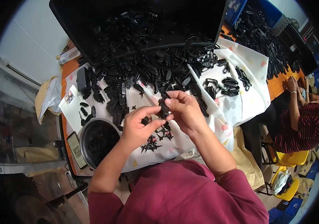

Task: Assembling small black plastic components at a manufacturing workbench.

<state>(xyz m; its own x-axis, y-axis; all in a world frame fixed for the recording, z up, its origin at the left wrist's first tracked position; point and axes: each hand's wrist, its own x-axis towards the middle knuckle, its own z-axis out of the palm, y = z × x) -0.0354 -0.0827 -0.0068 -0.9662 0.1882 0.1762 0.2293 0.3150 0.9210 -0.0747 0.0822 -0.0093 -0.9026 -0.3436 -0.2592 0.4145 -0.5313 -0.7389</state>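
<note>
In front of my chest both hands meet at one small, dark, elongated black plastic part [163,108]. My right hand [189,115] pinches it between thumb and fingers. From the other side my left hand [136,126] closes on it with thumb and index finger; a bit of black shows inside its curled fingers, too small to name. Beneath my hands, several small spiky black pieces [151,145] lie on a white patterned cloth [183,143]. Just beyond is a wide heap of oblong black plastic parts [129,76].
A large black bin [219,22] holding more parts stands at the far side. To the left are a round metal bowl [86,136], a phone [75,148] and a black box [83,81]. Another person [301,125] sits at the right near a second heap [256,41].
</note>
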